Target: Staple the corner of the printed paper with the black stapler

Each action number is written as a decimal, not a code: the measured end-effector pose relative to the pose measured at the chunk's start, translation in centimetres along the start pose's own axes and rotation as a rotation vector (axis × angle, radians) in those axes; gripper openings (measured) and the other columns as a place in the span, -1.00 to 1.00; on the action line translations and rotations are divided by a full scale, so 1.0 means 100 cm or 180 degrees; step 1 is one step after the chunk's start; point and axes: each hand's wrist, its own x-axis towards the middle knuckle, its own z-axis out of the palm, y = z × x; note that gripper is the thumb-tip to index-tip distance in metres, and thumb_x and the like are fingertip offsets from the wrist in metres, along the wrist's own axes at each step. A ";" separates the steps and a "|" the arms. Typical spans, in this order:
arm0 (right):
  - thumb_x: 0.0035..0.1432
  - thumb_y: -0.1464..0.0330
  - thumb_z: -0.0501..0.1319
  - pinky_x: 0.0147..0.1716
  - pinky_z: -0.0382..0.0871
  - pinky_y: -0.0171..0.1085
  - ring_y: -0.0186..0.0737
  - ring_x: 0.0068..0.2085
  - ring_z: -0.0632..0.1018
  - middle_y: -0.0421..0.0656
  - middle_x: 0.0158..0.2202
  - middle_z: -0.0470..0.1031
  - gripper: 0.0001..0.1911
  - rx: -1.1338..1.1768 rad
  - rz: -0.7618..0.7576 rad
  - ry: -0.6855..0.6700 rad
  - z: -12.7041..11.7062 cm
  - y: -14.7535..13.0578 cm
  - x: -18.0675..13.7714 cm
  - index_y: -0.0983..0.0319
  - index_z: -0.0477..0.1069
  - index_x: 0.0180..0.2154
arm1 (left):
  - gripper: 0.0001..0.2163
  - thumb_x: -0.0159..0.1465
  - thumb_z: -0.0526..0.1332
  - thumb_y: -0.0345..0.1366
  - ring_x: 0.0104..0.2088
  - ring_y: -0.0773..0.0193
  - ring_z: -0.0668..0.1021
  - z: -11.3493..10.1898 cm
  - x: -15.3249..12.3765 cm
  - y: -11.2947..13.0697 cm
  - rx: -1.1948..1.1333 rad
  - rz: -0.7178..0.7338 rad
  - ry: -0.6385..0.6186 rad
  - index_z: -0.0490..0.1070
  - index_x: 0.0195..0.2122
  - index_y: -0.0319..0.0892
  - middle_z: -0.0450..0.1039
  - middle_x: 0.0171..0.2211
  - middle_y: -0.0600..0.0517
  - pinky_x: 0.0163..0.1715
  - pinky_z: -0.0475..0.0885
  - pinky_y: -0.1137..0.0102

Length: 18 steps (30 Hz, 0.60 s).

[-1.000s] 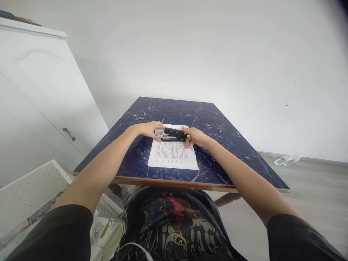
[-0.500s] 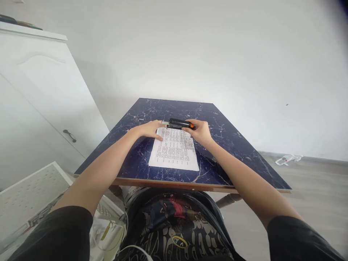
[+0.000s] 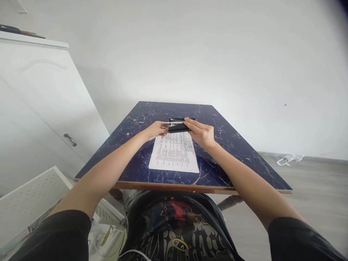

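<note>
A black stapler (image 3: 178,127) is held above the far end of a printed sheet of paper (image 3: 174,154), its two long black parts spread apart. A thin silver metal strip juts from its left end. My left hand (image 3: 156,130) is closed at that end, with fingertips pinched around the metal; the exact contact is partly hidden. Around the stapler's right end, my right hand (image 3: 202,133) is closed, its fingers lying along the top. The paper lies flat, with its upper edge hidden behind the stapler and hands.
The dark blue marbled table (image 3: 217,156) stands against a white wall. A small grey piece (image 3: 141,122) lies on it, left of my left hand. A white cabinet (image 3: 40,98) and a perforated white rack (image 3: 35,195) are at left. A clear plastic item (image 3: 289,159) lies on the floor at right.
The stapler has turned in my hands, and its black parts now show wider apart. My left fingers have closed from a spread pose onto its left end. My right fingers shifted over its top.
</note>
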 end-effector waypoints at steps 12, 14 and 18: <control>0.31 0.50 0.21 -0.14 0.71 -0.23 -0.12 -0.03 0.75 -0.17 0.09 0.68 -0.65 -0.0374 -0.0659 0.1166 0.010 0.012 0.003 0.14 0.68 0.02 | -0.80 0.14 0.58 -0.38 -0.49 0.49 0.42 -0.014 0.001 0.004 -0.0353 -0.0197 -0.0103 0.65 -0.26 -0.30 0.45 -0.43 0.03 -0.48 0.38 0.53; 0.30 0.50 0.22 -0.17 0.72 -0.24 -0.13 -0.04 0.75 -0.18 0.08 0.69 -0.65 -0.0372 -0.0662 0.1211 0.011 0.012 0.003 0.13 0.68 0.01 | -0.79 0.16 0.58 -0.35 -0.48 0.50 0.43 -0.014 0.000 0.004 -0.0353 -0.0190 -0.0130 0.66 -0.23 -0.29 0.48 -0.40 0.02 -0.45 0.40 0.54; 0.31 0.48 0.22 -0.18 0.71 -0.22 -0.13 -0.05 0.75 -0.19 0.07 0.69 -0.65 -0.0269 -0.0609 0.1224 0.012 0.011 0.002 0.12 0.68 0.00 | -0.77 0.21 0.56 -0.26 -0.46 0.51 0.47 -0.014 -0.001 0.004 -0.0408 -0.0167 -0.0225 0.68 -0.22 -0.30 0.55 -0.30 -0.05 -0.43 0.44 0.55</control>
